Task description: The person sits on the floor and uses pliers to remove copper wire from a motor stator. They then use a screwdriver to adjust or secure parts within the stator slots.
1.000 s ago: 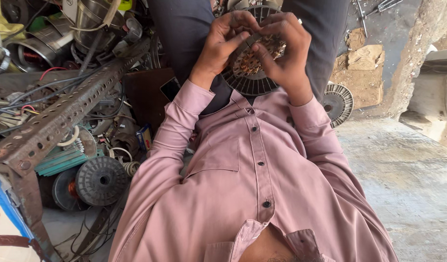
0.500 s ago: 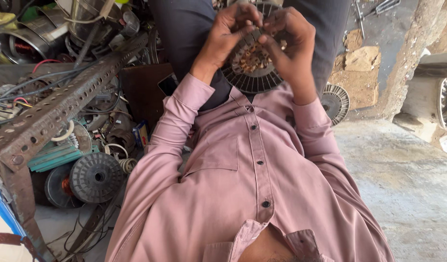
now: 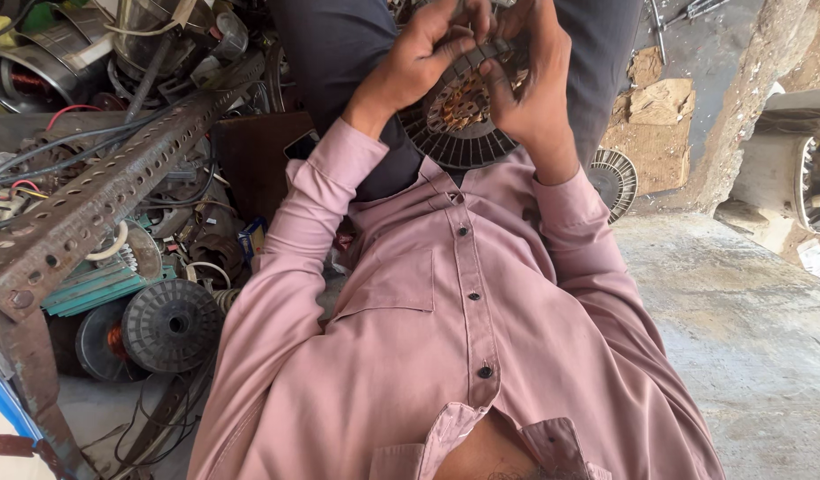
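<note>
1. The rusty perforated angle-iron frame [image 3: 99, 200] runs from 8 toward 11 o'clock, with scrap parts heaped under it.
2. The ribbed round motor stator [image 3: 459, 120] sits at 12 o'clock on the person's lap; compared with a second ago it is closer and higher in view.
3. The left hand [image 3: 419, 58] and right hand [image 3: 530, 84] stay clenched on its upper rim, fingers picking at the copper winding, so the work there continues.
4. A smaller black ribbed disc [image 3: 170, 324] lies at 8 o'clock.

My left hand [image 3: 425, 55] and right hand [image 3: 527, 80] gripped the round motor stator [image 3: 459, 124] at twelve o'clock, above my lap.
</note>
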